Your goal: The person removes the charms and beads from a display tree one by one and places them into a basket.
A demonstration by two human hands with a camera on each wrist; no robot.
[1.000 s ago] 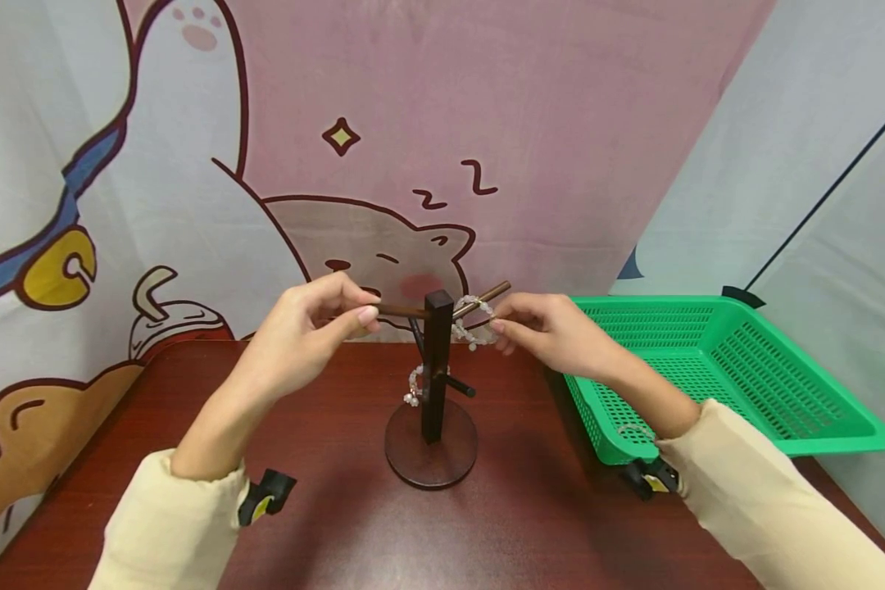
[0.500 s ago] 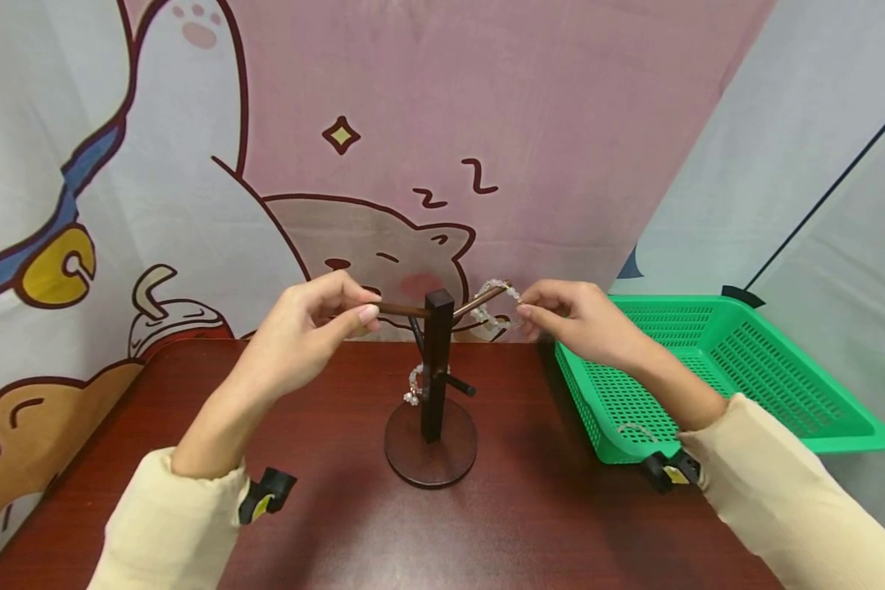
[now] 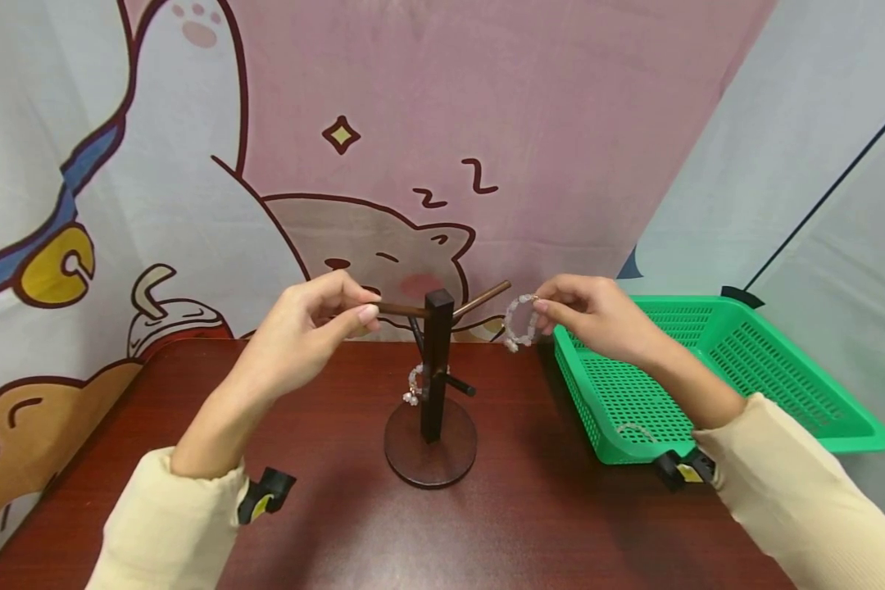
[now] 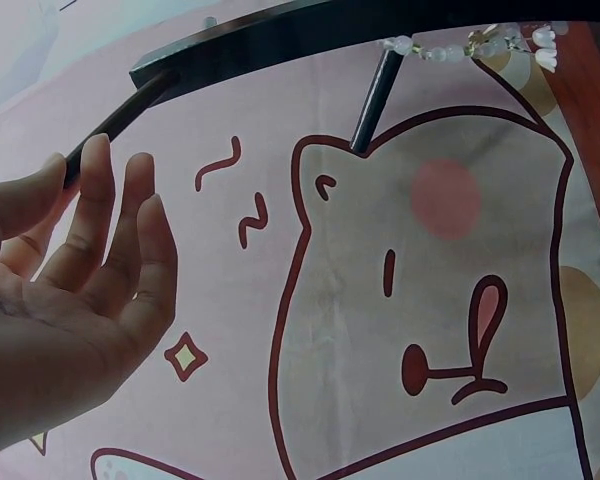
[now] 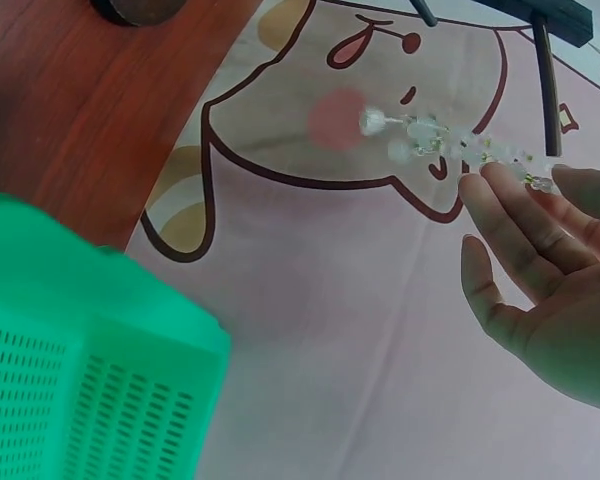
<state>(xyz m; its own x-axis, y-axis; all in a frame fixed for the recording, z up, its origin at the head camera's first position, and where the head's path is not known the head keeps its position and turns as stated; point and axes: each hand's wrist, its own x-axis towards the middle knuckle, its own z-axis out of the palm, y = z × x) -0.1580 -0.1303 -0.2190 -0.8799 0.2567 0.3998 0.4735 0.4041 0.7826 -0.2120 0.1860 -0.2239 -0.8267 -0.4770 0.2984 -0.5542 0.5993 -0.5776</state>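
Note:
A dark wooden stand (image 3: 433,369) with several pegs rises from a round base on the table. My left hand (image 3: 306,332) pinches the end of its upper left peg (image 3: 406,310) between thumb and forefinger. Between the thumb and fingertips of my right hand (image 3: 586,315) hangs a clear beaded bracelet (image 3: 520,321), apart from the bare upper right peg (image 3: 487,298). The right wrist view has this beaded bracelet (image 5: 450,140) dangling from the fingertips. A second beaded bracelet (image 3: 415,385) hangs lower on the stand, partly behind the post.
A green plastic basket (image 3: 593,410) stands to the right, with another bracelet (image 3: 637,429) lying near its front corner. The reddish-brown table (image 3: 302,459) meets a cartoon-printed cloth (image 3: 560,147) at the back.
My right hand has drawn the bracelet rightward along the upper right peg and off its tip; it now hangs free. My left hand has stayed on its peg.

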